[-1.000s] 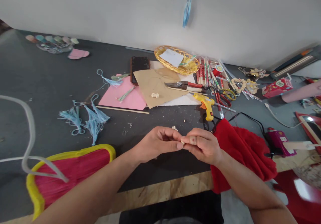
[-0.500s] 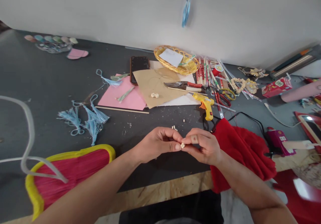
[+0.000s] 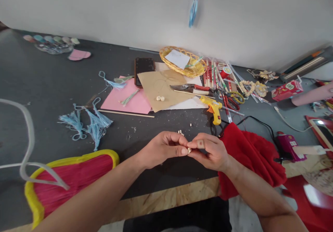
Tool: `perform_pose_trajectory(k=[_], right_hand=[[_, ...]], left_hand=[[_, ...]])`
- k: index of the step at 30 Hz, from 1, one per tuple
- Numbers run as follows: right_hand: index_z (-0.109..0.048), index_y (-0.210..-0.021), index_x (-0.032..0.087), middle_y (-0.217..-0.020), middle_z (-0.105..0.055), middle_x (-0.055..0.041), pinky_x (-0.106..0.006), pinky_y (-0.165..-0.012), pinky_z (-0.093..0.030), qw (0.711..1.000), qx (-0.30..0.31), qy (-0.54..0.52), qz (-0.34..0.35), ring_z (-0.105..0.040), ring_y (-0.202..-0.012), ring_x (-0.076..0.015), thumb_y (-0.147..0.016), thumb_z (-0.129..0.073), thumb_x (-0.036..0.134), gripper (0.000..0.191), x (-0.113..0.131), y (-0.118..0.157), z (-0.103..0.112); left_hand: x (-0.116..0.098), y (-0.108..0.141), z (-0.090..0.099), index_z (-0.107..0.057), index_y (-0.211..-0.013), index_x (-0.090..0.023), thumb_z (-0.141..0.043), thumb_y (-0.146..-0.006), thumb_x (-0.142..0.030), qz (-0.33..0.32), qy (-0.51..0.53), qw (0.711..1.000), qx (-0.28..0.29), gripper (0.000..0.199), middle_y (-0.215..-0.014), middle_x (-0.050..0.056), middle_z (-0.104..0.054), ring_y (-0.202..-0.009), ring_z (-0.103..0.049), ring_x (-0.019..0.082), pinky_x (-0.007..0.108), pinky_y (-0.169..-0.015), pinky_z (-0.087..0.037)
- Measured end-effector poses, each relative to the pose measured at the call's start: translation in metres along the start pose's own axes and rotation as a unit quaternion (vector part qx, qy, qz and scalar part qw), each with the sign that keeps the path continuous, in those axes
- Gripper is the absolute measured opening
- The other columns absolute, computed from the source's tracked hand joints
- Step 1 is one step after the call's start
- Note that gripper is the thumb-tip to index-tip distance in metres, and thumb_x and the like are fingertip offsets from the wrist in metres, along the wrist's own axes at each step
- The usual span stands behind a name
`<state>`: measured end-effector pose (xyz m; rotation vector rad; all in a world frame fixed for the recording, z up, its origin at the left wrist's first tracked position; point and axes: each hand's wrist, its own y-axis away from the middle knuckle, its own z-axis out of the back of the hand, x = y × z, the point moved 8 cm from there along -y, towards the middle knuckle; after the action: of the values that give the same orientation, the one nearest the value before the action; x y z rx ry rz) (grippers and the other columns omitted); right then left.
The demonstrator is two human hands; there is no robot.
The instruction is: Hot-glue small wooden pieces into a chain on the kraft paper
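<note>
at the dark table (image 3: 145,185), the left hand (image 3: 165,150) and right hand (image 3: 209,152) meet, fingers curled, tips pinched closed on a small pale cluster (image 3: 189,151) between them. the yellow glue gun (image 3: 213,110) lies apart. the step looks like pressing or adjusting the cluster; next calls for a light, steady pinch. loose pale bits (image 3: 180,132) lie just beyond the hands.

One head-worn view, forward and down over the table (image 3: 52,83), close, edges perhaps slightly soft.
</note>
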<state>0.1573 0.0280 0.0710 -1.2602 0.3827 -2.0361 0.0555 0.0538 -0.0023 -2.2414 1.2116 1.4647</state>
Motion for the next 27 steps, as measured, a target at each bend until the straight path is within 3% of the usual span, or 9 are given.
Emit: perform_pose_trajectory(k=[16,27], right_hand=[[-0.064,-0.092,0.015,-0.077,-0.068,-0.0069,-0.024,-0.061,-0.057,1.0,-0.007,0.008,-0.003,-0.066,-0.068,-0.0134,-0.083,-0.069,0.015,0.011,-0.0013,-0.0002,0.0019],[-0.065,-0.097,0.015,-0.082,-0.069,-0.0076,-0.023,-0.063,-0.059,0.999,-0.002,0.032,0.006,-0.067,-0.072,-0.0131,-0.084,-0.067,0.013,0.013,-0.0044,0.0012,0.0002]], left_hand=[[0.0062,-0.0002,-0.0001,-0.075,-0.077,-0.013,-0.083,-0.066,-0.025,0.023,0.05,0.998,0.002,0.018,-0.07,0.0,-0.069,-0.065,-0.057,0.007,0.017,-0.064,-0.042],[0.0033,0.0003,0.0054,-0.074,-0.079,-0.011,-0.081,-0.068,-0.029,0.02,0.006,1.0,-0.021,0.022,-0.071,0.001,-0.068,-0.064,-0.055,0.007,0.018,-0.062,-0.041]])
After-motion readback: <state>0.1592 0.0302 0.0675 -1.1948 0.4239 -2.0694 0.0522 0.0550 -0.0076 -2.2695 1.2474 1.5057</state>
